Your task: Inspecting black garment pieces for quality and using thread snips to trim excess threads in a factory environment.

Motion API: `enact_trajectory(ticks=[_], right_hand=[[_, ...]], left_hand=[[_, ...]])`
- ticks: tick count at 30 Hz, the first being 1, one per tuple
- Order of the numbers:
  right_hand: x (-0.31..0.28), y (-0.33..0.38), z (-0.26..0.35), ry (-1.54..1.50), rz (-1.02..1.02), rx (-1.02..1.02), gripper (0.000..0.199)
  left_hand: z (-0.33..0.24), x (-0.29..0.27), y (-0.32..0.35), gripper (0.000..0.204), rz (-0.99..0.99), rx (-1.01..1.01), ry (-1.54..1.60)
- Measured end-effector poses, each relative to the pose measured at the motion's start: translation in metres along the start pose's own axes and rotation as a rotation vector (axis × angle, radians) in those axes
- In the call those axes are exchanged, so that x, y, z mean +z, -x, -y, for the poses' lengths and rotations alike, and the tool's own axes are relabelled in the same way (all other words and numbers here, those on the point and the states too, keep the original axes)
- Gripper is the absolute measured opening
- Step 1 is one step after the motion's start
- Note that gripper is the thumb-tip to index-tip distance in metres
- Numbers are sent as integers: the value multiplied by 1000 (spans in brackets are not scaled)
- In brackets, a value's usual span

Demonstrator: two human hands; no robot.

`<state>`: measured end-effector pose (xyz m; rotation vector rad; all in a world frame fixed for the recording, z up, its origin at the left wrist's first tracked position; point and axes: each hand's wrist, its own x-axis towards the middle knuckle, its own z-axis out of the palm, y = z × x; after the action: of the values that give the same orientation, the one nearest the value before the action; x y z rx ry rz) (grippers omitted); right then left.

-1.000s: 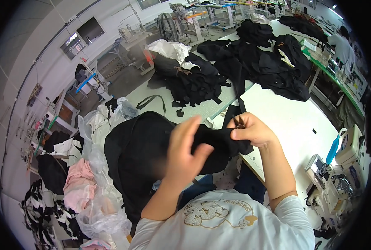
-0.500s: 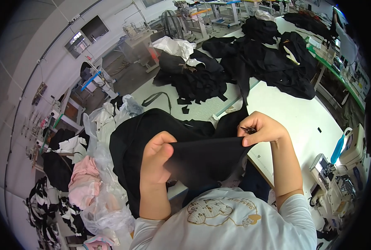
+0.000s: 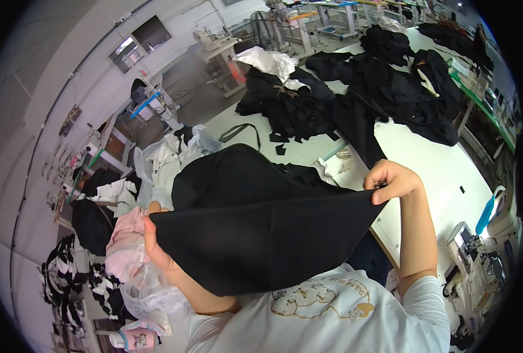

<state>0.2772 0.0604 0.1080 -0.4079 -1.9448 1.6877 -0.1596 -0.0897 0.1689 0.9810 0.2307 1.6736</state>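
Note:
I hold a piece of black fabric [image 3: 255, 229] stretched out flat in front of my chest. My left hand [image 3: 151, 235] grips its left corner, mostly hidden behind the cloth. My right hand [image 3: 391, 181] pinches the right corner, raised above the white table's [image 3: 432, 159] near edge. A larger heap of black cloth [image 3: 238, 170] lies just behind the stretched piece.
More black garments [image 3: 385, 82] are piled across the far end of the table, with a white cloth [image 3: 270, 59] among them. Clear plastic bags with pink and white fabric [image 3: 132, 259] sit at my left. A sewing machine [image 3: 473, 253] stands at the right.
My hands have moved apart, left hand down and to the left, right hand to the right. The bunched black fabric is now spread wide and taut between them.

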Motion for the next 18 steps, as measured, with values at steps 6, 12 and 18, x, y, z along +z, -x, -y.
enact_trajectory(ticks=[6,12,18], right_hand=[[-12,13,-12,5,-118,48,41],[-15,15,-19,13,-126,64,39],[-12,5,-25,24,-131,43,38]], left_hand=[[-17,-10,18,23,-69,203,-230],[-17,-21,23,29,-77,345,-409],[-20,-26,27,31,-55,355,-471]])
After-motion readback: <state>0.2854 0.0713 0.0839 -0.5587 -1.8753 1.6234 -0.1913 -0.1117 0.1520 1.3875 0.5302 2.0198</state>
